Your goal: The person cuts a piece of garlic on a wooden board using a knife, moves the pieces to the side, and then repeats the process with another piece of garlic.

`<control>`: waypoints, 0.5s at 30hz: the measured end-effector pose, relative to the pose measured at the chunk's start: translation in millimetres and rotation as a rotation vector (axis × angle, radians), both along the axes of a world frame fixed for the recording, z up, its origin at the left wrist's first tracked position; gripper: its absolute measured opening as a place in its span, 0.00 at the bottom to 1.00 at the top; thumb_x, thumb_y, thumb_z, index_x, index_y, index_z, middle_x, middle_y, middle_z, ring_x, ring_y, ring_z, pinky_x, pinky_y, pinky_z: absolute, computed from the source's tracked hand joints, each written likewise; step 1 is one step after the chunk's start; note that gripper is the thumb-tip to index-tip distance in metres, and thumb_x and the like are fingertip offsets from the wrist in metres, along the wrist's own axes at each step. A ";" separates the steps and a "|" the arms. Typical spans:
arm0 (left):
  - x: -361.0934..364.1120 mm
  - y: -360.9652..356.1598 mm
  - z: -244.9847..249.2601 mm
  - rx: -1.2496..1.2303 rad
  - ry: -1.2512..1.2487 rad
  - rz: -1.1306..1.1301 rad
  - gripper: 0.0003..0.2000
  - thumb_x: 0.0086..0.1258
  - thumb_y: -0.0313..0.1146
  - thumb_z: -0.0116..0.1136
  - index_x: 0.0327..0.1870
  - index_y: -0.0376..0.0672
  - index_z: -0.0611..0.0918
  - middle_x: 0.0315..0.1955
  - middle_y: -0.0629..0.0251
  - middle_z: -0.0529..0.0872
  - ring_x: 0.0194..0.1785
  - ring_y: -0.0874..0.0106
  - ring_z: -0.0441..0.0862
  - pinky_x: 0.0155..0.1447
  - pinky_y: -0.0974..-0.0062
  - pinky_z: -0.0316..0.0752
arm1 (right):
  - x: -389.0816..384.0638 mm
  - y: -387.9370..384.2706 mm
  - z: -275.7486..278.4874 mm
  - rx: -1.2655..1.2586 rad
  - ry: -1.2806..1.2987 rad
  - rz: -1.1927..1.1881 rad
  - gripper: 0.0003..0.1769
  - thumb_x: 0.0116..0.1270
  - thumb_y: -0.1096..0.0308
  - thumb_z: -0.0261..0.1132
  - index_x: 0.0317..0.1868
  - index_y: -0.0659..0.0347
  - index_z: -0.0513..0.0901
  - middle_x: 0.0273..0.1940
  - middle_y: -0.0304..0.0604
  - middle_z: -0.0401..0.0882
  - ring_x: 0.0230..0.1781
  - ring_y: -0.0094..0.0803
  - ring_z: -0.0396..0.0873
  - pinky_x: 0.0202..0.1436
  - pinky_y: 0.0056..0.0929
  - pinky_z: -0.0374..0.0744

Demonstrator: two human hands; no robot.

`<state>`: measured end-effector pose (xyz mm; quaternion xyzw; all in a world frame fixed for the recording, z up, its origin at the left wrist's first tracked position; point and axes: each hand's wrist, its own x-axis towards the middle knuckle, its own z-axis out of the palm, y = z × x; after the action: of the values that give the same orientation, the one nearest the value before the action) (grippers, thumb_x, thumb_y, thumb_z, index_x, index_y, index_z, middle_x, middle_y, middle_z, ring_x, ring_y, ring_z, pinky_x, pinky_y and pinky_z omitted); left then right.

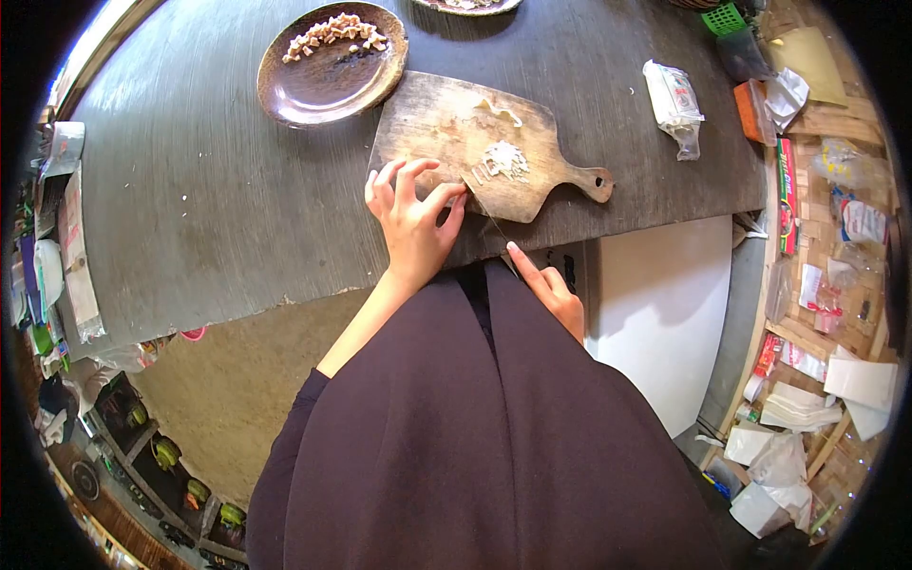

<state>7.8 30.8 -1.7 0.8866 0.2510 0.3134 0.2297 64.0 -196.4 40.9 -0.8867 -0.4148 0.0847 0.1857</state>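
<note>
A wooden cutting board (427, 119) lies at the near edge of the dark table, its handle to the right. On it are a heap of small pale chopped pieces (505, 161) and a thin pale strip (501, 110). My left hand (415, 220) is at the board's near left, thumb and index finger pinched on something too small to make out beside the blade. My right hand (551, 291) holds a knife (491, 217), index finger along it, its tip on the board by a few cut slices (481, 175). The knife's handle is mostly hidden.
A brown plate (328, 84) with chopped pieces (334, 35) stands behind the board at the left; another plate (467, 5) is at the top edge. A white plastic packet (672, 100) lies at the right. Shelves with packages and papers line the right side.
</note>
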 end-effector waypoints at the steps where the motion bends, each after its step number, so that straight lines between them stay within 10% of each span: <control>1: -0.1 0.0 0.0 -0.001 0.003 -0.002 0.10 0.58 0.34 0.77 0.41 0.59 0.92 0.62 0.71 0.82 0.74 0.54 0.67 0.76 0.47 0.55 | -0.9 5.3 2.2 -0.001 0.001 0.000 0.32 0.74 0.64 0.69 0.77 0.26 0.78 0.32 0.38 0.68 0.24 0.37 0.83 0.31 0.40 0.84; 15: 0.6 -1.2 2.4 -0.009 -0.015 0.027 0.08 0.60 0.37 0.78 0.39 0.59 0.91 0.61 0.72 0.83 0.72 0.54 0.68 0.76 0.48 0.56 | 0.5 -6.3 12.9 0.020 0.022 -0.047 0.34 0.72 0.66 0.71 0.76 0.27 0.79 0.31 0.38 0.68 0.23 0.35 0.80 0.30 0.39 0.83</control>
<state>8.4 29.6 0.7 0.8797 0.2624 0.3221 0.2312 64.4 -202.7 53.8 -0.8934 -0.3927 0.0858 0.2007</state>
